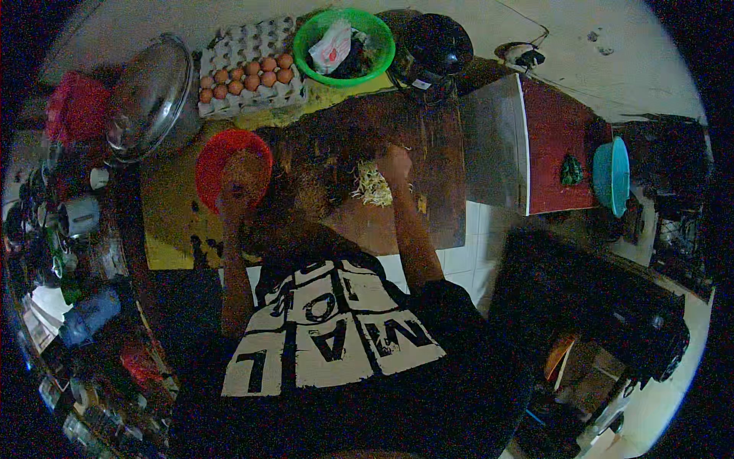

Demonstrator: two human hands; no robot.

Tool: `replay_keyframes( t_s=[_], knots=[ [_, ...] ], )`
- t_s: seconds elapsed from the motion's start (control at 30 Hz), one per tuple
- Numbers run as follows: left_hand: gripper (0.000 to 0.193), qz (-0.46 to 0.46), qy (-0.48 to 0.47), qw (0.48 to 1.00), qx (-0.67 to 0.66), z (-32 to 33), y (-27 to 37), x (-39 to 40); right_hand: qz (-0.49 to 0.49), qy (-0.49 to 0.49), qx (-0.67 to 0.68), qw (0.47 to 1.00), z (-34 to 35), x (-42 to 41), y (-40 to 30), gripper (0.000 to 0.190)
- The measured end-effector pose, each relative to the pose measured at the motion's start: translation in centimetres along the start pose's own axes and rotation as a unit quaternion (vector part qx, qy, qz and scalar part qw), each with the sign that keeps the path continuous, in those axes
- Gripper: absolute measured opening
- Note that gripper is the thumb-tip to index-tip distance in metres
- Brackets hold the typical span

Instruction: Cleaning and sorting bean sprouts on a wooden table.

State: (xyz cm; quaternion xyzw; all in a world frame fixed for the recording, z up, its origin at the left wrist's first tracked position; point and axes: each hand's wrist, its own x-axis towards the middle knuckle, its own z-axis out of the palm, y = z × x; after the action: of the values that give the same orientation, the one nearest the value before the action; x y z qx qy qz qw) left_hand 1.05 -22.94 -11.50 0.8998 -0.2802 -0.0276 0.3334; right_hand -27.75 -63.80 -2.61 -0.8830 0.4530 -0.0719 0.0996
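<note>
A heap of pale, thin strands that look like bean sprouts [371, 186] lies on a dark brown wooden board [344, 229]. My right hand [394, 163] is against the heap's right side, its fingers too dim to make out. On the left, a red plastic basin [262, 155] stands on the yellowish table [166, 229]. My left hand [236, 192] is at the basin's near side, reaching over or into it. Shadow and grain hide the fingers and whatever is inside the basin.
Behind the board are an egg tray [246, 43] with several brown eggs, a green basin [344, 80] holding a plastic bag, and a black pan [438, 43]. A large metal lid [152, 97] leans at left. Rightward stand a metal-sided box [496, 143] and a turquoise basin [612, 178].
</note>
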Motion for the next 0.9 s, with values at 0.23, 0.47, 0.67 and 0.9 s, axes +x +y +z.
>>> replay_keyframes(
  t_s=[0.23,0.47,0.67,0.9],
  knots=[
    [0.041,-0.059,-0.081,0.992,-0.08,-3.7,6.5,2.4,-0.039,0.09,0.119,0.988,-1.0,-3.0,0.3,0.032],
    [0.043,-0.068,-0.129,0.989,-0.012,-8.9,8.7,1.3,-0.002,0.007,0.285,0.959,-4.8,-10.6,-4.7,0.023],
    [0.046,-0.062,-0.173,0.982,0.033,-10.1,12.6,1.3,-0.034,-0.1,0.505,0.857,-4.7,-14.0,-6.5,0.012],
    [0.043,0.11,-0.215,0.944,-0.223,-12.1,19.0,-2.6,-0.105,-0.136,0.707,0.686,-1.6,-15.5,-11.7,0.011]
  ],
)
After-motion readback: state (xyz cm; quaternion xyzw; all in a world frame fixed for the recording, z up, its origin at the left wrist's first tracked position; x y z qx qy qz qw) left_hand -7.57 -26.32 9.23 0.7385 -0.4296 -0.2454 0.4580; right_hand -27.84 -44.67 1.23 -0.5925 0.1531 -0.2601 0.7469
